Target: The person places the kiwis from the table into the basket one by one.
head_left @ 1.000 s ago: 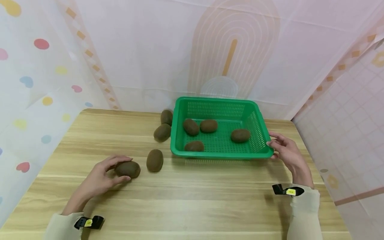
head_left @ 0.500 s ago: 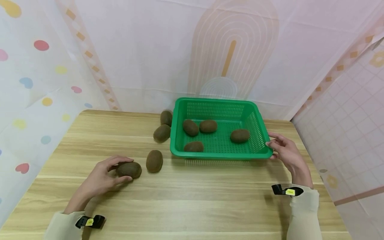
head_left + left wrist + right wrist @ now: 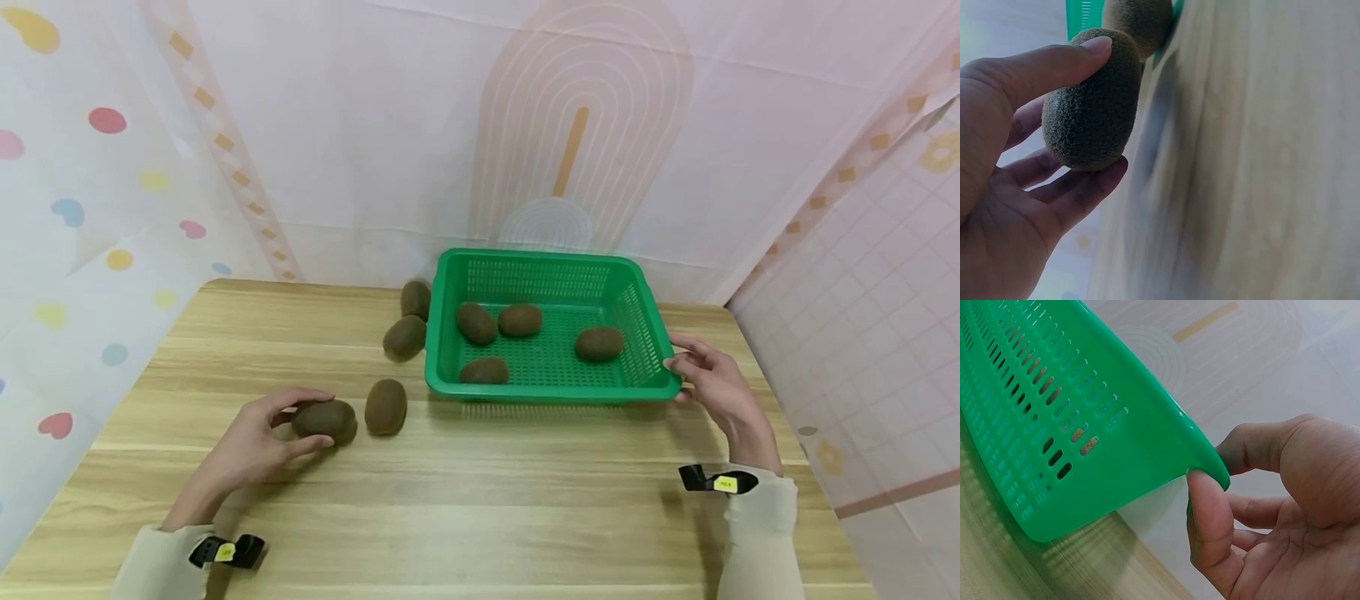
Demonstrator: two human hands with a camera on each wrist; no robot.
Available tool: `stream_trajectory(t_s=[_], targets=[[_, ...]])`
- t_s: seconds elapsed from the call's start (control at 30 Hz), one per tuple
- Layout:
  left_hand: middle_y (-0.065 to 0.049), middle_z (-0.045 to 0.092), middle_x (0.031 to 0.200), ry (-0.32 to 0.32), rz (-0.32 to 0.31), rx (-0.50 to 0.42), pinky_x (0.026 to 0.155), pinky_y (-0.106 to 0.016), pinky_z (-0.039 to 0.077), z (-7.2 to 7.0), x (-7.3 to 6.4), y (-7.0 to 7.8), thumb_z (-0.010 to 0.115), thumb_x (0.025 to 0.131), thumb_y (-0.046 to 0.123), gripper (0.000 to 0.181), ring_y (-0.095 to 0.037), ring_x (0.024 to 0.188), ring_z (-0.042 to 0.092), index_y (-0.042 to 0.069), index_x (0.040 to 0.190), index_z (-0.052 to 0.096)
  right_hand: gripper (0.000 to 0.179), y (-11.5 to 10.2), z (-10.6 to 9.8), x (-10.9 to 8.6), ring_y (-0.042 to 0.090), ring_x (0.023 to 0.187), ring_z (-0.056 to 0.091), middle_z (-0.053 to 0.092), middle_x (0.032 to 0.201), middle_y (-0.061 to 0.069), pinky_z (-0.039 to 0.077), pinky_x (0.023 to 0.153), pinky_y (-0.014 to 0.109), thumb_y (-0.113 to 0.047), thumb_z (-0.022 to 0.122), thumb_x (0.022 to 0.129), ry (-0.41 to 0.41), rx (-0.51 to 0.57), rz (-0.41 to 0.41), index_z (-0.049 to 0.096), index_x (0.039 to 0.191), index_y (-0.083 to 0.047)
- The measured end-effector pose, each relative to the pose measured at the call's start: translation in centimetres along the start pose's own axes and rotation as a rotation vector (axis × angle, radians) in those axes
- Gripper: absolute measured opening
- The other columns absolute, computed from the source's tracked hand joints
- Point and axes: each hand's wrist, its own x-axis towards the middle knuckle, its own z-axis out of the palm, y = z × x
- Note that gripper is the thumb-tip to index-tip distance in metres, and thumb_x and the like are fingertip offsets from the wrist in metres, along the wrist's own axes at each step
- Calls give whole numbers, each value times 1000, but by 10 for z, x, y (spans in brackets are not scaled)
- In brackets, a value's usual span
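Note:
In the head view my left hand [image 3: 258,433] grips a brown fuzzy kiwi [image 3: 326,422] at the table's left. The left wrist view shows the thumb lying along one side of this kiwi [image 3: 1092,106] and fingers curled round the other. Just to its right lies another kiwi [image 3: 386,407]. My right hand [image 3: 716,387] pinches the right end of a green plastic basket [image 3: 551,392]. In the right wrist view, thumb and fingers close on the corner of the basket's rim [image 3: 1207,453]. Inside the basket are several kiwis, one kiwi [image 3: 600,343] toward the right.
Two more kiwis, a nearer kiwi [image 3: 405,337] and a farther kiwi [image 3: 416,299], lie against the basket's left side. Everything stands on a wooden table [image 3: 465,500]. A patterned cloth wall [image 3: 375,150] rises behind the table and along both sides.
My left hand has shifted slightly right with its kiwi, closer to the loose kiwi, and its thumb has drawn in on it. The right hand stays at the basket rim.

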Motion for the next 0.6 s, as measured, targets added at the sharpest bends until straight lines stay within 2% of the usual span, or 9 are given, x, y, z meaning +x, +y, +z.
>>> stream_trajectory(t_s=[0.23, 0.6], targets=[[-6, 72, 125, 5, -34, -31, 91, -6, 49, -4, 6, 6, 91, 79, 17, 52, 12, 109, 57, 20, 126, 71, 57, 2, 0, -1, 6, 82, 61, 63, 102, -10, 57, 66, 25, -21, 54, 107, -3, -4, 0, 36, 158, -4], [-8, 72, 125, 60, -103, -57, 90, -5, 49, -3, 21, 16, 89, 82, 22, 50, 12, 106, 58, 18, 128, 70, 57, 1, 0, 0, 5, 81, 61, 63, 101, -11, 57, 65, 24, -19, 54, 107, 3, -1, 10, 35, 158, -2]])
